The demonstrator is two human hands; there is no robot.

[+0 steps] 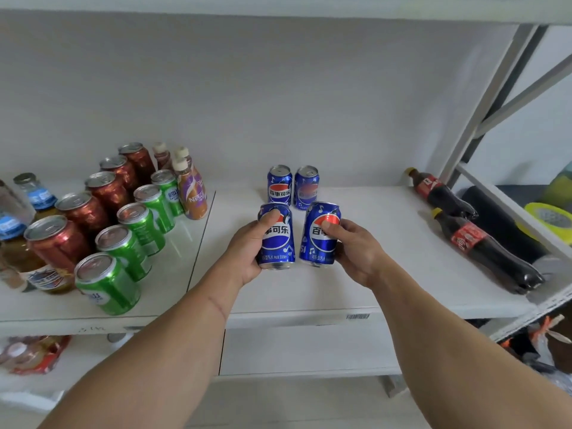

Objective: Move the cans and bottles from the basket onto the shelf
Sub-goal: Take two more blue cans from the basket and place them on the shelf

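My left hand (246, 255) grips a blue Pepsi can (278, 243) upright, just above the white shelf (356, 274). My right hand (356, 252) grips a second blue Pepsi can (320, 239), tilted slightly, beside the first. Behind them two more blue Pepsi cans (279, 185) (306, 187) stand side by side on the shelf. The basket is out of view.
Rows of green cans (108, 283) and red-brown cans (58, 243) fill the shelf's left part, with Nescafe bottles (192, 193) behind and glass bottles (34, 193) at far left. Two cola bottles (483, 252) lie on the right by the grey shelf post (483, 100).
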